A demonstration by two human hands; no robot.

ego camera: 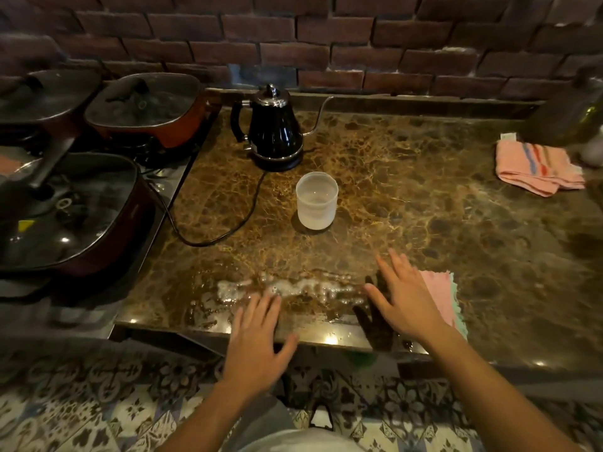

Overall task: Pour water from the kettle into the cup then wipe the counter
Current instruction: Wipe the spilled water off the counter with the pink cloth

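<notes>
A black gooseneck kettle (275, 127) stands on its base at the back of the brown marble counter (440, 230), spout pointing right. In front of it sits a translucent white cup (316, 200), upright. A wet patch (287, 288) glistens near the counter's front edge. My left hand (257, 340) hovers flat over that front edge, fingers apart and holding nothing. My right hand (404, 298) is spread just right of the wet patch, partly over a folded pink and green cloth (443, 298); it does not grip the cloth.
Three lidded pans (143, 106) sit on the stove at the left. The kettle's black cord (228, 230) loops across the counter toward the stove. A pink striped towel (538, 168) lies at the far right. A brick wall (326, 37) backs the counter.
</notes>
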